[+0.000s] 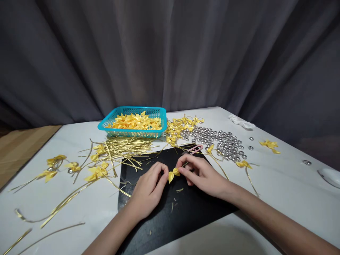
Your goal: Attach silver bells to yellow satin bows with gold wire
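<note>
A small yellow ribbon bow [174, 173] is between my hands, above the black mat [170, 219]. My right hand [200, 173] pinches the bow's right side with thumb and index finger. My left hand [152, 186] is curled at the bow's left side, thumb and index fingertips together. Whether those left fingertips hold a thin strand is too small to make out. Beyond my right hand lies a pink-handled tool [196, 149], its far end at the mat's top edge. Small golden scraps [180, 190] are scattered on the mat.
Behind the mat, a blue basket [130, 132] holds yellow bows, with golden strips [127, 147] before it. Silver rings [228, 143] and more bows [176, 129] lie to its right. Ribbon pieces [97, 171] lie left. White tissue [241, 122] and a white dish [329, 176] are at right.
</note>
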`<state>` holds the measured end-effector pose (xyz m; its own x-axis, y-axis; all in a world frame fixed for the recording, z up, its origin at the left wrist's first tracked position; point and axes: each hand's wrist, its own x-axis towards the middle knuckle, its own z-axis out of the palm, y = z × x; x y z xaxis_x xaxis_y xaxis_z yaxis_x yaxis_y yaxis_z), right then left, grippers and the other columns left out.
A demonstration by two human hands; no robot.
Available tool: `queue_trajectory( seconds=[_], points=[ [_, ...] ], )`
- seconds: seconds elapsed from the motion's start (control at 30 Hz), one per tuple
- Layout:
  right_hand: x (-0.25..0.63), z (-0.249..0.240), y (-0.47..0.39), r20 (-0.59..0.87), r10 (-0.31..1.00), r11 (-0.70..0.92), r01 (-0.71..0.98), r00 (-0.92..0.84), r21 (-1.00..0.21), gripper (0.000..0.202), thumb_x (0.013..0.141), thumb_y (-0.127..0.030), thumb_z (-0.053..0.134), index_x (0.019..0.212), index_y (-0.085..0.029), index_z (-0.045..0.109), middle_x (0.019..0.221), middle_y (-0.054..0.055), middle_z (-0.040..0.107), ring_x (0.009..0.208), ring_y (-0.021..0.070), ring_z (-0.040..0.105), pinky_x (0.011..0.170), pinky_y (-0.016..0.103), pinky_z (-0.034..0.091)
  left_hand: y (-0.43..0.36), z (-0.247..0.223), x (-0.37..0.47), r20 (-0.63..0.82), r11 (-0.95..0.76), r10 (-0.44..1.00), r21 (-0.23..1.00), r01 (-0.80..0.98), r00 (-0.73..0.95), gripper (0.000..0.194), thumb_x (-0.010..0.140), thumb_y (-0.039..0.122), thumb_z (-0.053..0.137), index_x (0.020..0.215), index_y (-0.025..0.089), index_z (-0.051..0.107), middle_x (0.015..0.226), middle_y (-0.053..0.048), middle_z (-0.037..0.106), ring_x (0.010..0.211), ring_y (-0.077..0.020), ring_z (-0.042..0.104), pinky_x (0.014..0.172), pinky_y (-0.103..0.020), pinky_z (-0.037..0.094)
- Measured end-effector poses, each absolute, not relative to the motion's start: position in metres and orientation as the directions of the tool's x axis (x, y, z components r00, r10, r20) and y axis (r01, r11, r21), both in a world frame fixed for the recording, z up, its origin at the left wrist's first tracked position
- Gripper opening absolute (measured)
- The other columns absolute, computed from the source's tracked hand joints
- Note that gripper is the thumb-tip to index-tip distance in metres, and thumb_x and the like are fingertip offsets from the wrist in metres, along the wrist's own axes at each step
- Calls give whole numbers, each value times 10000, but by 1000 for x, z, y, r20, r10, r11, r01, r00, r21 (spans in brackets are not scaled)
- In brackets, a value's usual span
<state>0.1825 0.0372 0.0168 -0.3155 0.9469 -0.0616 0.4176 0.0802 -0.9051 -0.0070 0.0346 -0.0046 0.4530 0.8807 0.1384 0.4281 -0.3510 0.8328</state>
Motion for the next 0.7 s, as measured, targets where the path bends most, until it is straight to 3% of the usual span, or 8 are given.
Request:
queue_trajectory(
  seconds=[0.1,0.17,0.27,0.4,0.53,0.7],
  points=[
    [175,14,34,-161,968,-103,279,-191,-955,347,773,-483,580,834,-162,463,542,-62,460,401,50,434,392,152,380,35,-6,-7,163,-347,895,841,416,416,175,930,314,349,824,220,453,792,5,506,737,-154,488,697,-267,374],
    [170,10,31,-270,934,-220,218,-234,-951,426,717,-542,623,792,-143,493,626,-29,533,368,31,422,349,149,359,35,-8,-7,173,-352,893,843,407,415,165,925,315,362,833,218,459,790,5,507,735,-153,493,697,-266,378],
    [163,6,24,-333,885,-308,128,-326,-943,458,656,-521,697,804,-115,545,749,4,582,375,11,435,339,139,361,34,-8,-7,179,-368,879,845,389,442,168,925,311,363,829,216,463,795,2,516,734,-150,500,690,-262,384],
    [161,5,22,-336,879,-359,-6,-339,-933,452,653,-499,711,824,-117,539,739,-13,566,392,1,419,351,129,389,33,-8,-7,177,-377,870,842,387,461,178,927,309,357,826,213,467,791,-1,531,721,-148,503,680,-260,386],
    [163,7,26,-337,892,-310,135,-300,-941,428,659,-492,697,756,-120,508,661,-26,560,359,4,399,328,131,369,32,-6,-6,173,-406,864,794,452,473,189,932,308,336,827,217,463,821,-6,543,727,-153,513,683,-273,379],
    [166,7,29,-306,915,-245,239,-264,-940,350,664,-405,708,694,-133,489,441,-92,420,312,19,370,308,118,311,32,-7,-6,183,-408,875,779,476,449,189,926,301,337,824,217,473,840,-15,566,746,-162,533,683,-280,392]
  ],
)
